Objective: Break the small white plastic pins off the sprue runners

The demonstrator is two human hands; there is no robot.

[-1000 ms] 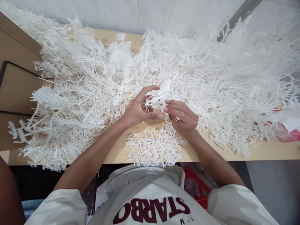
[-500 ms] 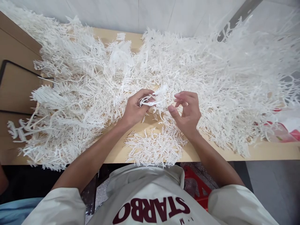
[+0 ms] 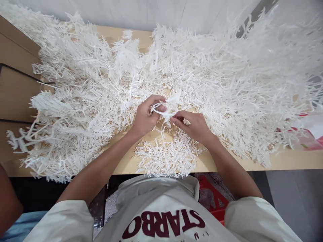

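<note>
My left hand [image 3: 146,116] is closed around a white branching plastic piece [image 3: 165,108], whose thin curved strands stick out to the right of the fingers. My right hand [image 3: 193,124] has its thumb and forefinger pinched together at the right side of that same piece, touching its strands; the exact spot between the fingertips is hidden. Below both hands, at the table's near edge, lies a small heap of short loose white sticks [image 3: 166,156]. Larger piles of tangled white branching pieces [image 3: 75,90] surround the hands.
A wooden table [image 3: 121,164] carries the piles, with another mass of white pieces [image 3: 239,90] to the right. At left stands a brown cardboard box [image 3: 17,84] with a black strap or wire. A pink-and-clear plastic bag [image 3: 306,139] lies far right. Another person's arm [image 3: 8,201] shows lower left.
My right hand has moved down and left onto the white piece, and its spread fingers have closed into a pinch. My left hand keeps its grip. The other person's arm shows more.
</note>
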